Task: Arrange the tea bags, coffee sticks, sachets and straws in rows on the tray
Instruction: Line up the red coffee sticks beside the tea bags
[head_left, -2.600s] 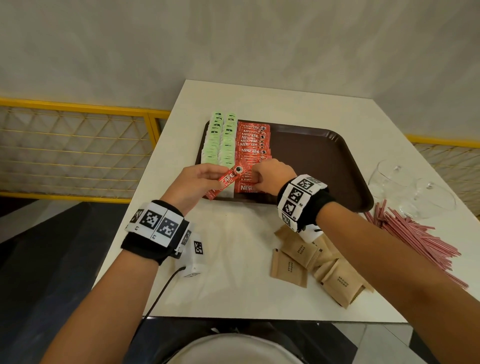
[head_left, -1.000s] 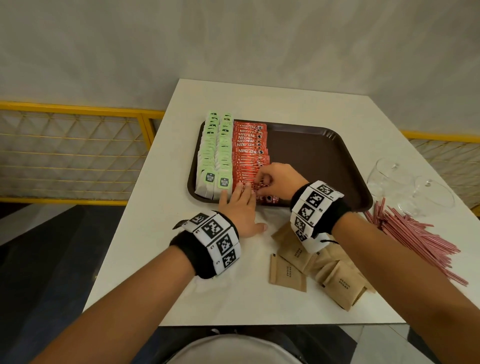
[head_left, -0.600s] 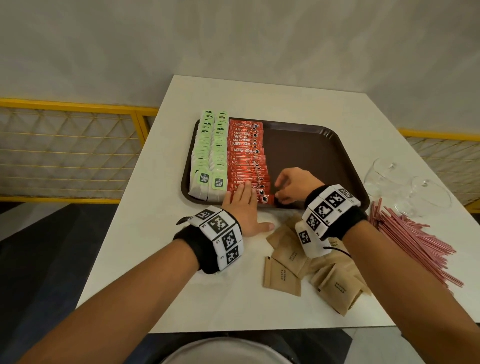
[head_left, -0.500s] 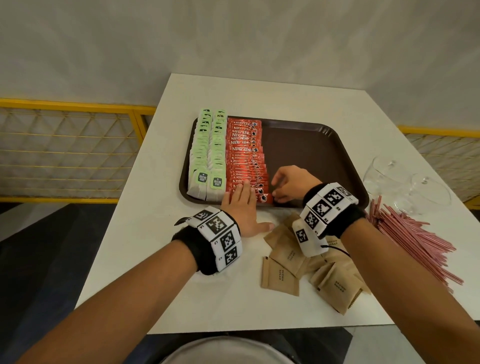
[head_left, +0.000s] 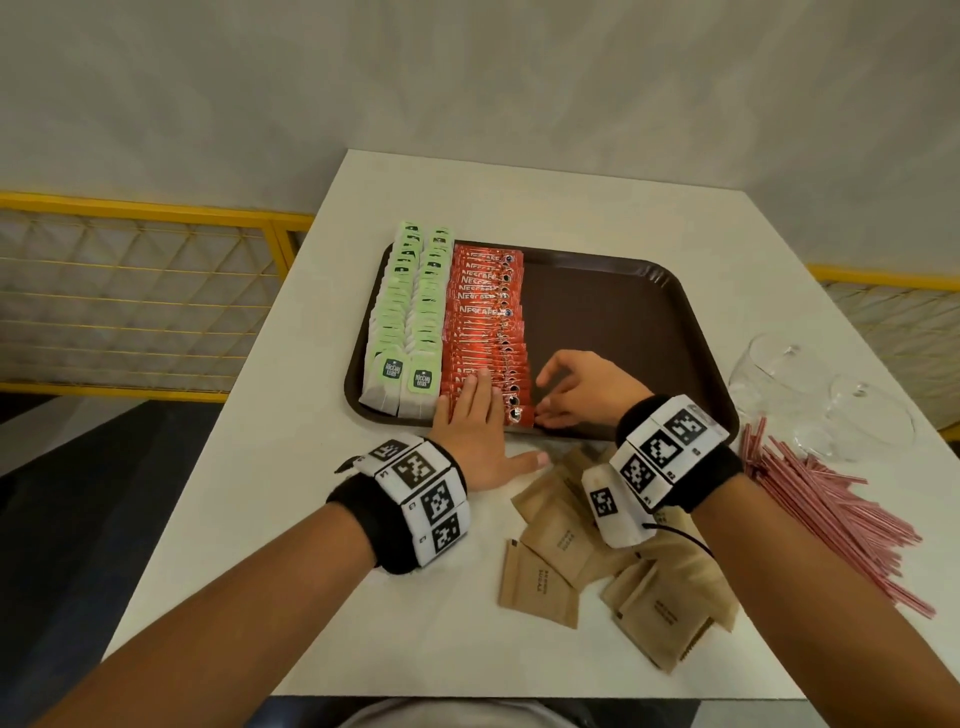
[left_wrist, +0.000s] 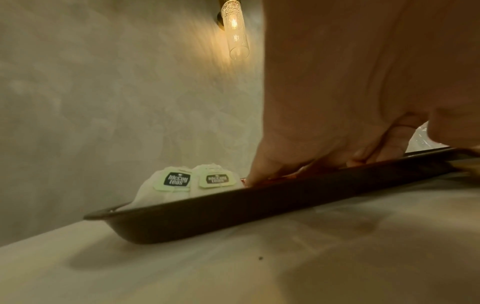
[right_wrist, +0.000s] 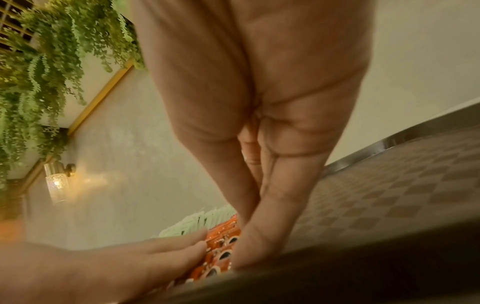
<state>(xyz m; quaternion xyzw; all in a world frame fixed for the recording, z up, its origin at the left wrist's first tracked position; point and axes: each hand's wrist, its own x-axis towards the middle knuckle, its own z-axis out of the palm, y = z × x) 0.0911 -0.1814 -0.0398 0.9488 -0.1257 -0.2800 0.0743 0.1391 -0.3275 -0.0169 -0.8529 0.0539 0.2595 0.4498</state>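
A brown tray (head_left: 613, 322) holds two rows of green-tagged tea bags (head_left: 410, 312) at its left and one row of red coffee sticks (head_left: 485, 317) beside them. My left hand (head_left: 475, 410) lies flat with straight fingers pressing on the near end of the stick row. My right hand (head_left: 571, 389) stands on its edge on the tray, with its fingers (right_wrist: 259, 236) straight against the right ends of the nearest coffee sticks (right_wrist: 223, 232). Brown sachets (head_left: 561, 535) lie loose on the table in front of the tray. Pink straws (head_left: 831, 514) are heaped at the right.
Two clear glass bowls (head_left: 779, 374) stand on the table right of the tray, behind the straws. The tray's right half shows bare brown. A yellow mesh railing (head_left: 145, 291) runs beyond the table's left edge, and the table's near edge is close to my body.
The coffee stick both hands held above the tray now lies in the row. My left hand went flat onto the sticks; my right slid from on top of them to their right ends.
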